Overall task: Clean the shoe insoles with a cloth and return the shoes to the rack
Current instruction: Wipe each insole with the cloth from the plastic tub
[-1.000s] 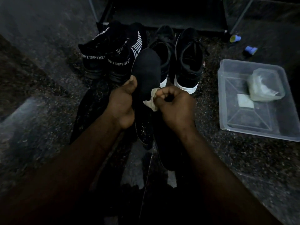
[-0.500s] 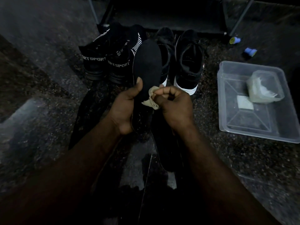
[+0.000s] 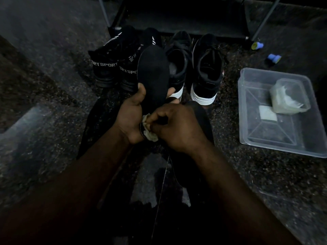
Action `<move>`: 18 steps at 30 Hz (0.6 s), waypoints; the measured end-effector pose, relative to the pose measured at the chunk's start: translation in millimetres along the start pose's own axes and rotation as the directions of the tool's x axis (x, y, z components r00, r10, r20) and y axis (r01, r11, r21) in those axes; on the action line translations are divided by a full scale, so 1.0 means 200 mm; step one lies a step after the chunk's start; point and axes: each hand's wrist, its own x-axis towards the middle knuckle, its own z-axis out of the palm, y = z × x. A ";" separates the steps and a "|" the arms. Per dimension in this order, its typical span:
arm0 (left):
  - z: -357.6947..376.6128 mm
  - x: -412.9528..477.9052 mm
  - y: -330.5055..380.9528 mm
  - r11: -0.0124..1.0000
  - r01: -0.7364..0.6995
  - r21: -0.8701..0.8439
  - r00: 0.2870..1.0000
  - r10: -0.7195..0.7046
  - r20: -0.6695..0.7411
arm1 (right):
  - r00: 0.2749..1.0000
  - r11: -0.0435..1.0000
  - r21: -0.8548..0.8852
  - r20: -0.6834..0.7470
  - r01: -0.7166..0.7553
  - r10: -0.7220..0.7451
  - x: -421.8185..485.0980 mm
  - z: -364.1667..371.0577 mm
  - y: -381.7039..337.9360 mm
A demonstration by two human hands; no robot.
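Note:
My left hand grips a black insole that stands upright, thumb on its left edge. A pale crumpled cloth is pinched in my right hand and pressed against the insole's lower end. A second black insole lies on the floor just right of my right hand. Behind stand a pair of black "SPORT" shoes and a pair of black sneakers with white soles. The dark shoe rack is at the top.
A clear plastic tub sits on the speckled stone floor at right, holding a small clear container and a pale square piece. Two small blue objects lie near the rack's right leg. Dark fabric lies under my hands.
My right hand has dragged the cloth down the insole toward its near end. More of the insole's upper part shows above my hands, and my left thumb sits lower on it.

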 end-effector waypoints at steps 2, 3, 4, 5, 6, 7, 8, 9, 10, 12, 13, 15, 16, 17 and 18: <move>0.00 -0.01 0.01 1.000 -0.002 0.000 1.000 0.002 0.010 | 0.998 0.998 0.008 -0.028 0.056 -0.056 0.00 0.01 -0.01; 0.01 -0.01 0.02 1.000 -0.001 -0.011 1.000 0.002 0.018 | 0.993 0.996 -0.021 -0.076 0.090 -0.091 0.01 0.03 0.00; 0.02 -0.01 0.02 1.000 0.001 -0.022 1.000 -0.001 0.009 | 0.984 0.991 -0.067 -0.134 0.112 -0.120 0.01 0.04 0.01; 0.02 -0.01 0.01 1.000 0.008 -0.021 1.000 -0.008 0.004 | 0.972 0.987 -0.118 -0.195 0.112 -0.133 0.01 0.06 0.01; 0.02 0.00 0.00 1.000 0.024 -0.001 1.000 -0.024 0.003 | 0.958 0.981 -0.170 -0.255 0.093 -0.135 0.01 0.07 0.02; 0.02 0.00 -0.02 0.998 0.046 0.039 0.999 -0.046 -0.003 | 0.942 0.974 -0.218 -0.311 0.063 -0.130 0.01 0.08 0.03; 0.02 0.01 -0.03 0.996 0.064 0.066 0.998 -0.064 -0.002 | 0.925 0.967 -0.252 -0.360 0.027 -0.120 0.02 0.07 0.04; 0.03 0.00 -0.05 0.994 0.081 0.075 0.997 -0.081 -0.004 | 0.909 0.962 -0.271 -0.403 -0.006 -0.108 0.02 0.05 0.05; 0.04 0.00 -0.06 0.993 0.090 0.070 0.996 -0.090 -0.006 | 0.893 0.959 -0.282 -0.441 -0.039 -0.093 0.03 0.03 0.07; 0.07 -0.01 -0.08 0.992 0.099 0.080 0.995 -0.101 0.016 | 0.861 0.953 -0.276 -0.507 -0.123 -0.036 0.04 -0.03 0.10; 0.08 -0.01 -0.09 0.991 0.096 0.094 0.995 -0.098 0.018 | 0.846 0.953 -0.254 -0.534 -0.164 0.004 0.05 -0.04 0.12; 0.09 0.00 -0.10 0.993 0.071 0.093 0.997 -0.069 -0.027 | 0.843 0.962 -0.186 -0.533 -0.202 0.074 0.04 -0.03 0.10; 0.09 0.00 -0.09 0.994 0.059 0.089 0.997 -0.055 -0.045 | 0.866 0.972 -0.149 -0.493 -0.183 0.087 0.03 0.00 0.08; 0.08 0.00 -0.08 0.994 0.048 0.096 0.997 -0.043 -0.063 | 0.897 0.982 -0.126 -0.435 -0.142 0.074 0.02 0.03 0.05; 0.07 0.00 -0.08 0.995 0.033 0.097 0.997 -0.026 -0.073 | 0.925 0.988 -0.123 -0.377 -0.094 0.041 0.00 0.07 0.02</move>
